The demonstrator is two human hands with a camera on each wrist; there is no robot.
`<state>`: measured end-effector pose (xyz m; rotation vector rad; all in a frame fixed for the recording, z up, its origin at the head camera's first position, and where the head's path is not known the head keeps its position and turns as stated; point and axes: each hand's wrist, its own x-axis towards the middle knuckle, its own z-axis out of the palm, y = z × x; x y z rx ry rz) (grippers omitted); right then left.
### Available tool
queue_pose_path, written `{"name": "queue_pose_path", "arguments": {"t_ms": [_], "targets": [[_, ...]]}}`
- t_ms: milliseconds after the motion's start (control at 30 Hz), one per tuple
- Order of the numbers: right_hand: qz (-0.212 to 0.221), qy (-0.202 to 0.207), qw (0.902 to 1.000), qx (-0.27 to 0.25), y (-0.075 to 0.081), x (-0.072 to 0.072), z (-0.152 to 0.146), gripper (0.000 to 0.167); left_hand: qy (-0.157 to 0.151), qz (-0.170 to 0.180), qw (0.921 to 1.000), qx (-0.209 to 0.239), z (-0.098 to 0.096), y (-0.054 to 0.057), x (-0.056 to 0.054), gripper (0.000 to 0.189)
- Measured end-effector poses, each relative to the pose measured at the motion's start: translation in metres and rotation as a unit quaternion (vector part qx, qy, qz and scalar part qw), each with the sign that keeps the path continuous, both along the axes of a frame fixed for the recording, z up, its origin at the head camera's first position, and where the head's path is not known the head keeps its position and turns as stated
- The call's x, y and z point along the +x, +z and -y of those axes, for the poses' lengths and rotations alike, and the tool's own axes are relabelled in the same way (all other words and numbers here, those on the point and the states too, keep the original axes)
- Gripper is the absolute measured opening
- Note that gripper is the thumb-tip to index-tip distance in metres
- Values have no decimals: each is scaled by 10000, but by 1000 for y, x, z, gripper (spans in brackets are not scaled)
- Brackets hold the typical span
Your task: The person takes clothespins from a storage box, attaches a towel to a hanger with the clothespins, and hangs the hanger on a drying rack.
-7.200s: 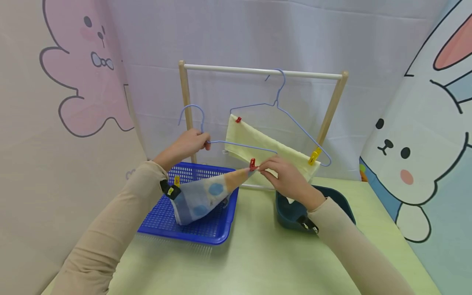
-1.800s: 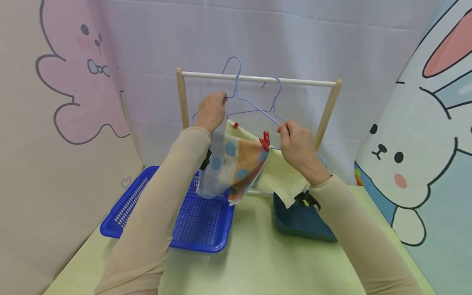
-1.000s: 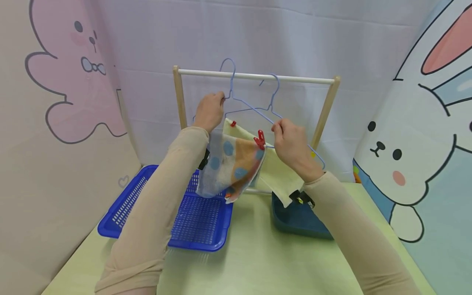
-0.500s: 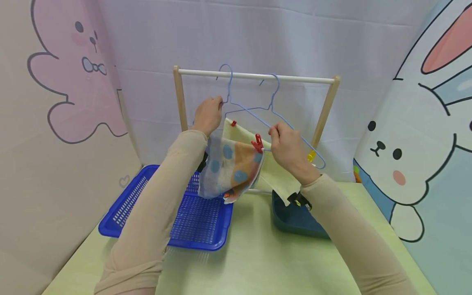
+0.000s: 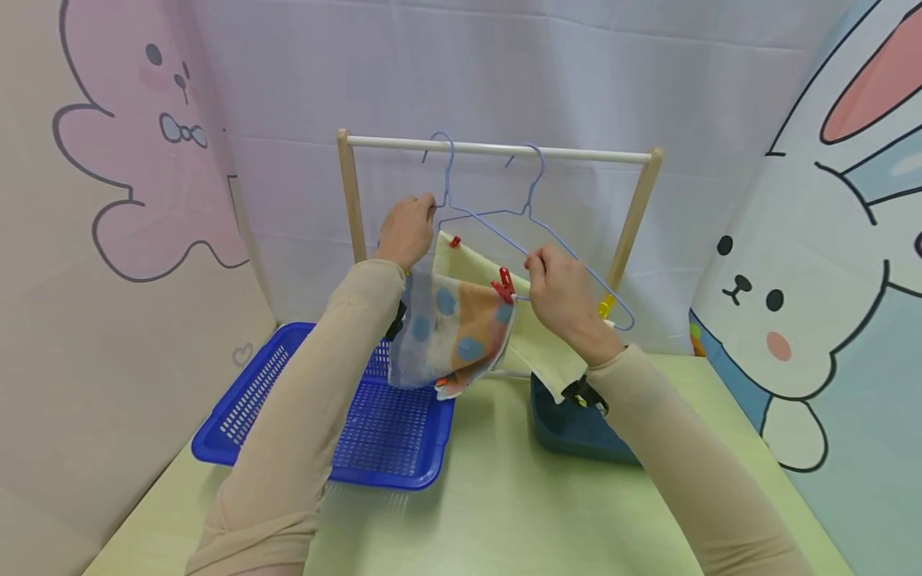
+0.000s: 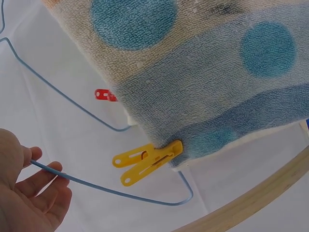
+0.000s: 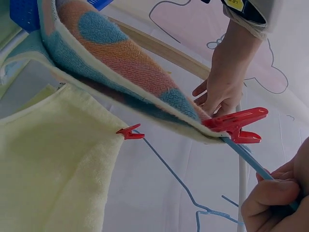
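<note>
My left hand (image 5: pixel 408 230) pinches the left arm of a blue wire clothes hanger (image 5: pixel 491 230), whose hook lies over the rack's white rod (image 5: pixel 591 154). The right hand (image 5: pixel 565 296) grips the same hanger's right arm. From this hanger hangs a dotted, multicoloured towel (image 5: pixel 446 336), one corner held by a red clothespin (image 5: pixel 506 286), the other by a yellow clothespin (image 6: pixel 149 159). Behind it a second blue hanger (image 5: pixel 572 250) hangs on the rod. It carries a pale yellow towel (image 7: pixel 58 159), pinned with a small red clothespin (image 7: pixel 130 132) and a yellow clothespin (image 5: pixel 607 306).
A blue perforated basket (image 5: pixel 389 480) stands on the pale green table (image 5: pixel 504 496), below my left arm. At the right a dark green bin (image 5: pixel 576 448) sits under my right wrist. Wooden posts (image 5: pixel 634 220) hold up the rod; a white cloth backdrop (image 5: pixel 504 72) is behind.
The hanger with the dotted towel has risen from over the basket to the rod, and its hook has come down onto it. My right hand has gone from the towel's corner to the hanger's arm.
</note>
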<state>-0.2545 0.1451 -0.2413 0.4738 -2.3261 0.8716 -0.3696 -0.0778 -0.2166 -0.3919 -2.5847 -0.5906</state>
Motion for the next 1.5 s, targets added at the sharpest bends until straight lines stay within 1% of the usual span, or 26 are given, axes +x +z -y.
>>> {"name": "queue_pose_path", "arguments": {"t_ms": [300,633,833,1000,1233,1400,1500], "targets": [[22,-58,10000,6,-3,0,0,23,-28,45,10000,58,0,-2,2,26],[98,-23,9999,0,-9,-1,1,22,42,64,9999,67,0,-9,0,27],[68,50,10000,50,-10,-1,0,22,55,107,9998,156,0,-10,-1,28],[232,103,9996,143,-10,0,-3,21,38,147,9997,183,1,-11,-2,31],[355,216,9985,360,-11,3,-3,20,125,133,9996,218,5,-13,0,32],[619,228,9967,469,-13,5,-3,20,175,107,9996,213,6,-12,1,34],[719,213,9959,505,-14,5,-4,20,174,29,9995,242,8,-11,2,34]]}}
